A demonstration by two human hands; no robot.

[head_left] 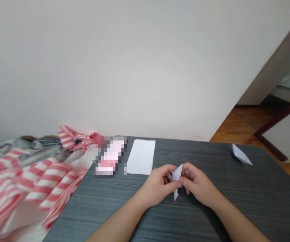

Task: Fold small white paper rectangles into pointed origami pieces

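Note:
A small piece of folded white paper (177, 173) with pointed ends is held upright just over the dark table (104, 208). My left hand (160, 185) pinches it from the left, thumb on the near face and fingers curled behind. From the other side my right hand (195, 183) grips the same paper between thumb and fingers. The two thumbs nearly meet at its middle. One narrow tip sticks out below the thumbs, and another points up between the hands.
Left of the hands lies a stack of white paper (141, 156), beside a pixelated phone-like object (111, 156). Another folded white paper piece (241, 155) rests at the table's far right. Red-and-white striped cloth (44, 181) is heaped at the left, and a pale wall (135, 67) stands behind.

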